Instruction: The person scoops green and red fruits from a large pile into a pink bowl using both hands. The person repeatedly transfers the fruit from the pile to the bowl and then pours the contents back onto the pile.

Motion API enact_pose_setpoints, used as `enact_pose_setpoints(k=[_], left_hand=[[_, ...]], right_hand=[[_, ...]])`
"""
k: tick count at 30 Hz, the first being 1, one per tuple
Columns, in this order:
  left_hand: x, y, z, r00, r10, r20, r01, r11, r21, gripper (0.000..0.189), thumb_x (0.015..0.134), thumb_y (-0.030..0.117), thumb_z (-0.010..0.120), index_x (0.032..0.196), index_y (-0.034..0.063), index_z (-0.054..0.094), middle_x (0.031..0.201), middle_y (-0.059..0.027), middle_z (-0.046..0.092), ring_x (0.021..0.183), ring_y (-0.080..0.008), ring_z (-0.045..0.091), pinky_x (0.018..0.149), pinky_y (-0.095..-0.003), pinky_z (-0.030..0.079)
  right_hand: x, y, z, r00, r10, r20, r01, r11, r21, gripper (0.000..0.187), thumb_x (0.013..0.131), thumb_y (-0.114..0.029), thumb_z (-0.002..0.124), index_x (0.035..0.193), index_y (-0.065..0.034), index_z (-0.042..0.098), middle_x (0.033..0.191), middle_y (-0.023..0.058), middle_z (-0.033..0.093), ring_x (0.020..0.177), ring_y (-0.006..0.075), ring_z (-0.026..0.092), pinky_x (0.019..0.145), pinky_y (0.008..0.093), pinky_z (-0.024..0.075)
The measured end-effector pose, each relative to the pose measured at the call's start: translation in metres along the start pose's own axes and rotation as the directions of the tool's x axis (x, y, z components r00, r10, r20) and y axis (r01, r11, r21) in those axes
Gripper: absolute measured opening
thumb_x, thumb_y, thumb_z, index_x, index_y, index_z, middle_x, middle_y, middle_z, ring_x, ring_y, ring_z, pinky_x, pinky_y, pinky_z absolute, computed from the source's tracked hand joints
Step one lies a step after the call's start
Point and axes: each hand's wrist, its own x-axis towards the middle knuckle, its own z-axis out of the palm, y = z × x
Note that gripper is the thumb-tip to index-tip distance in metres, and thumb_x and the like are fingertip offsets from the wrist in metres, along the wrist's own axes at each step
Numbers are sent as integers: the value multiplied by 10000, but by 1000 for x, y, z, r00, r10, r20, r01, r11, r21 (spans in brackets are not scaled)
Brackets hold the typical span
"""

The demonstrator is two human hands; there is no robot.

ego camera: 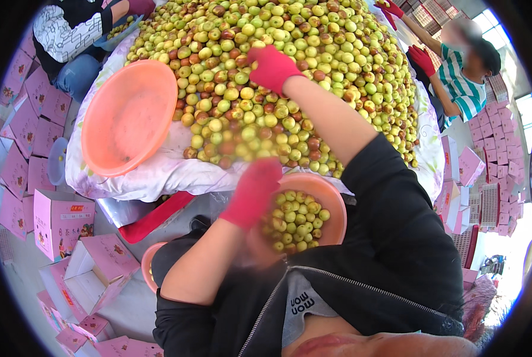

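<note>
A large heap of green and reddish-brown jujubes (359,67) covers a cloth-lined table. My right hand (272,69), in a red glove, reaches onto the heap; a fruit shows by its fingertips, but whether it is gripped cannot be told. Nearer my body, my left hand (257,192), also red-gloved and blurred, is over the left rim of an orange plastic basin (337,201) at my lap. Mostly green jujubes (299,218) lie in that basin. The left fingers and anything in them are unclear. Blurred fruits (243,145) show just beyond this hand.
An empty orange basin (129,118) rests on the white patterned cloth (158,176) at left. Pink cardboard boxes (65,223) stand on the floor. Another basin (149,263) is beside my leg. A co-worker (462,85) is at right, another (69,35) at upper left.
</note>
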Motion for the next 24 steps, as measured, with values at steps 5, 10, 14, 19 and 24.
enact_pose_setpoints(k=[5,10,14,19,24], left_hand=[[-6,3,6,964,-248,-96,211,933,-292,319,908,162,636,1206,72,566,1085,-53,621,963,-199,605,836,-329,505],[-1,9,9,968,-240,-68,207,924,-323,360,920,196,625,1249,75,542,1138,-77,609,1036,-222,583,863,-367,503],[-1,20,6,949,-288,-127,216,889,-404,404,929,222,615,1298,102,501,1180,-87,585,1057,-225,572,876,-375,502],[-8,40,15,973,-203,-107,84,750,-656,384,916,241,629,1269,147,511,1056,-60,571,892,-186,550,735,-315,484],[-45,78,-18,965,-183,-190,37,807,-589,222,910,194,630,1104,125,548,883,3,519,647,-87,428,504,-220,343]], right_hand=[[-21,19,-10,954,252,162,-299,759,578,356,802,-140,571,1154,-92,549,1065,172,605,873,319,637,814,400,529],[-33,4,1,955,46,294,61,937,-344,444,816,-190,581,1257,-141,546,1138,183,632,995,350,634,839,441,518],[-65,-23,-16,998,7,55,-2,995,-95,489,833,-266,626,1299,-151,531,1069,165,661,931,325,661,788,429,534],[-127,-32,-45,814,-179,552,13,956,292,452,840,-356,641,1201,-93,574,994,147,671,940,282,653,824,395,513],[-134,3,-28,991,-108,74,75,931,357,291,881,-231,614,1141,-100,629,890,109,681,821,228,659,751,347,512]])
